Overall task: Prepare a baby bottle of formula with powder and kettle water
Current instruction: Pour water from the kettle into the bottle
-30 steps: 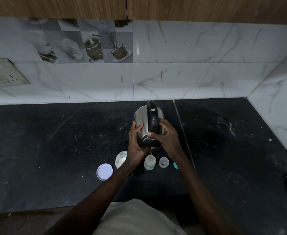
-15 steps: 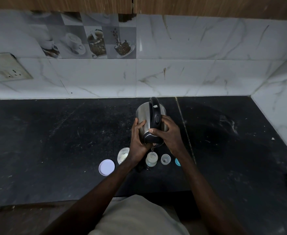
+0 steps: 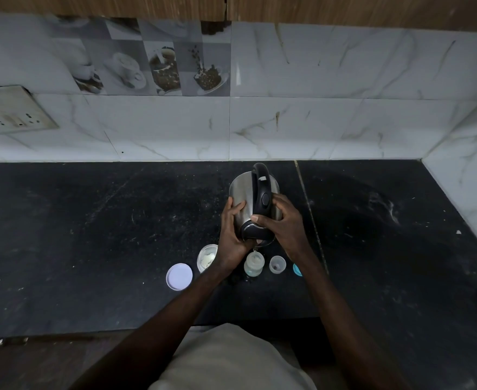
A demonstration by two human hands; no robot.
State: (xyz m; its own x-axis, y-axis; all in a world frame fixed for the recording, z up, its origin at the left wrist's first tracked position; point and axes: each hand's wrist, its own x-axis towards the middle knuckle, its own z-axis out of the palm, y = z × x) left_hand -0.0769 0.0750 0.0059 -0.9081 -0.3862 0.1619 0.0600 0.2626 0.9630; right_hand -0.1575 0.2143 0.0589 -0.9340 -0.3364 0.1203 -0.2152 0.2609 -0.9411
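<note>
Two hands on tilted kettle

Steel electric kettle (image 3: 247, 197) is tipped spout-down just above the open baby bottle (image 3: 253, 264), which stands on the black countertop (image 3: 91, 235). Left hand (image 3: 233, 235) grips the steel side. Right hand (image 3: 285, 229) clamps round the black handle. Open powder tub (image 3: 207, 257) sits left of the bottle.

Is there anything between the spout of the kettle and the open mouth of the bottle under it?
Nothing visible. The kettle, tilted in the left hand and right hand, has its spout above the open bottle. The small cup and the powder jar stand beside the bottle, not over it.
</note>
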